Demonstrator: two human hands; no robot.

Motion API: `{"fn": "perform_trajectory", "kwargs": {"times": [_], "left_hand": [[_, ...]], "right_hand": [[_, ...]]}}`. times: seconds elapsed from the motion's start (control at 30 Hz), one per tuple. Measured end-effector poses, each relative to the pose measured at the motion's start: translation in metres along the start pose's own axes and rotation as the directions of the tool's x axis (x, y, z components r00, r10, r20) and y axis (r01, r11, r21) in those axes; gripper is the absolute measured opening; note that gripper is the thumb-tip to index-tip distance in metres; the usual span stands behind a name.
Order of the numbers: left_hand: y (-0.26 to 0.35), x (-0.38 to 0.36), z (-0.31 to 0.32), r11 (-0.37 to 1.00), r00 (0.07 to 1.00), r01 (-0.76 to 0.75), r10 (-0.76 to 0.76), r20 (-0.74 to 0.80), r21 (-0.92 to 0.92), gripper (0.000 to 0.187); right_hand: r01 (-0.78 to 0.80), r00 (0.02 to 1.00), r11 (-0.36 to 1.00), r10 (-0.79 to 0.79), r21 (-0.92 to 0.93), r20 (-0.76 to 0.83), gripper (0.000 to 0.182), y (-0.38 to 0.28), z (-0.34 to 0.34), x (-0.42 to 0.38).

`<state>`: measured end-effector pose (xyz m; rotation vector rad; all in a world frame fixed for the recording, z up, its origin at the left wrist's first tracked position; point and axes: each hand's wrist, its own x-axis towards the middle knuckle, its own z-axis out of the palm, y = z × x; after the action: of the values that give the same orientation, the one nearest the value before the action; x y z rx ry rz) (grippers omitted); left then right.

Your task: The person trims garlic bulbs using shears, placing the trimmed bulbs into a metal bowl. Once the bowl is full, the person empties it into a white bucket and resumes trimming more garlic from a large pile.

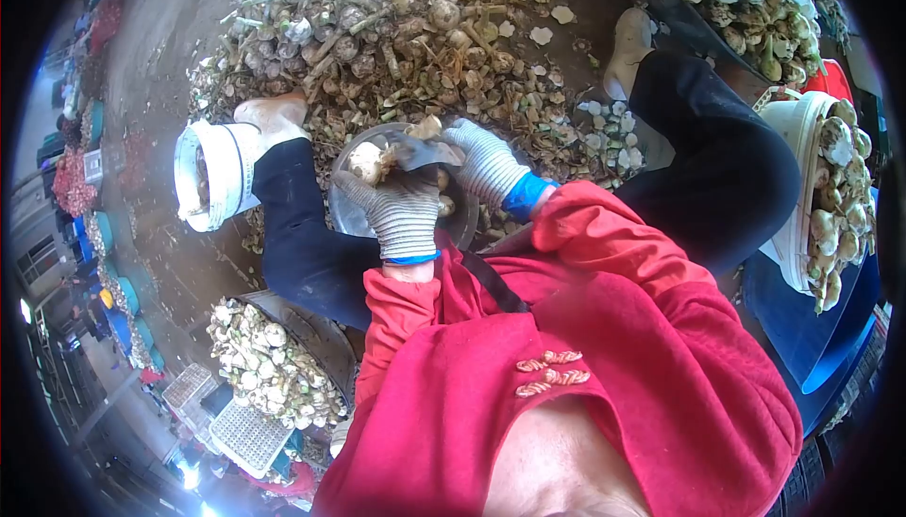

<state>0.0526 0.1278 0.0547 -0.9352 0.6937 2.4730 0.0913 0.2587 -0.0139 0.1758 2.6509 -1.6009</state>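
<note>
My left hand point(392, 206), in a striped knit glove with a blue cuff, is closed around a garlic bulb point(366, 163). The pale bulb shows past the thumb side of the glove. My right hand point(486, 163), gloved the same way, grips a knife whose broad grey blade point(422, 153) points toward the bulb. Its handle is hidden in the fingers. Under both hands stands a round metal bowl point(347, 219) with a few garlic bulbs point(445, 204) inside. A dry piece of garlic point(427, 127) shows just beyond the blade.
Ahead lies a large heap of garlic with stalks point(349, 26) among loose peelings. A white bucket point(212, 177) stands by my left foot. Another white bucket, heaped with garlic point(835, 215), is at my right. More trimmed garlic point(274, 361) and a white crate point(250, 437) are at left.
</note>
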Motion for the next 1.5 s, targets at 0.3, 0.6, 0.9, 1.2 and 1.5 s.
{"fn": "perform_trajectory", "kwargs": {"times": [0.3,0.6,0.9,1.2,1.5], "left_hand": [[0.055,-0.003,-0.054,0.381,0.926,-0.261,0.357,0.119,0.887,0.053],[-0.023,0.17,-0.015,-0.857,0.825,-0.238,0.069,0.56,0.457,0.029],[-0.078,0.186,0.003,-0.957,0.974,-0.182,-0.143,0.178,0.228,0.05],[-0.089,0.222,-0.052,-0.05,0.963,-0.258,-0.087,0.253,0.965,0.067],[0.007,0.096,-0.011,0.447,0.812,-0.51,-0.031,0.583,0.735,0.065]], "right_hand": [[-0.638,0.748,0.746,0.659,0.188,-0.078,0.027,0.126,0.011,0.015],[-0.563,0.711,0.656,0.695,0.502,-0.112,0.022,0.059,-0.021,0.03],[-0.33,0.665,0.467,0.732,0.82,-0.149,0.019,0.058,-0.021,0.041],[-0.243,0.583,0.4,0.788,0.884,-0.196,0.02,0.066,-0.042,0.04],[-0.165,0.954,0.983,0.181,0.083,-0.239,0.013,0.044,-0.033,0.022]]}}
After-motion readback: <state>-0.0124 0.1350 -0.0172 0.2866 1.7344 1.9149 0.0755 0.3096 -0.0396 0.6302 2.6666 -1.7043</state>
